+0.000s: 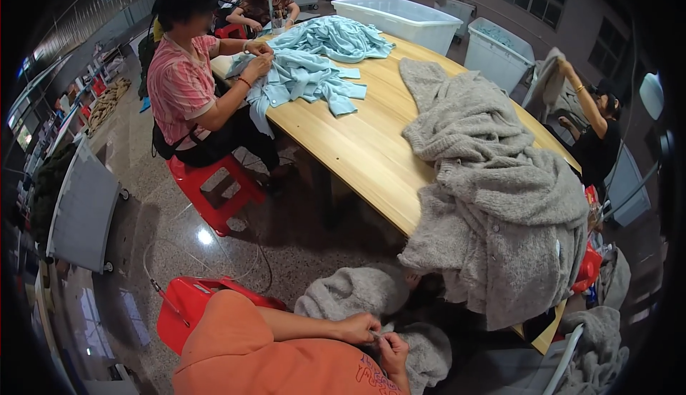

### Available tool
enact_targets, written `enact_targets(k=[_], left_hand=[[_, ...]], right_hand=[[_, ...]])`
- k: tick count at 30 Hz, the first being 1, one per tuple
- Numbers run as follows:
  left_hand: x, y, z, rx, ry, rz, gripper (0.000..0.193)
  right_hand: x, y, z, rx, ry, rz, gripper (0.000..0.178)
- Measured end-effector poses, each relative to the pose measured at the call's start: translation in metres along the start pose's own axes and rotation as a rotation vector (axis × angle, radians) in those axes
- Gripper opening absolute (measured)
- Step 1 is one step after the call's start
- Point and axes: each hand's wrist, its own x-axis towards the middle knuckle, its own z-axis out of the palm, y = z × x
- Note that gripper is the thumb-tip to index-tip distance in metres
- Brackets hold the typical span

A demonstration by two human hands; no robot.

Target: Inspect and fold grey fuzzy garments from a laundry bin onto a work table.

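Orange shirt (293,366), left hand (359,328) and right hand (392,353) pinched closed on grey knit (350,292), long axis toward lower right

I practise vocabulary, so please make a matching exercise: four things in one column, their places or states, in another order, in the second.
Column 1
1. Heap of pale blue garments
2. Pile of fluffy grey knitwear
3. Co-worker in pink-and-white top
4. Left hand and right hand

Column 2
A. Close together, before the orange top
B. On the light wooden table's far part
C. Seated on a red plastic stool
D. Partly hanging over the table's near edge

Pairs: 1-B; 2-D; 3-C; 4-A
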Motion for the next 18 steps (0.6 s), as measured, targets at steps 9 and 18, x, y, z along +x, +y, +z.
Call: enact_targets(k=[9,18], left_hand=[[0.016,-0.015,0.005,-0.446,-0.086,-0.087,0.011],[0.028,-0.032,0.002,-0.569,0.116,-0.259,0.008]], right_hand=[[-0.02,-0.003,-0.02,-0.601,0.104,-0.147,0.03],[-0.06,0.039,-0.025,-0.947,0.073,-0.045,0.03]])
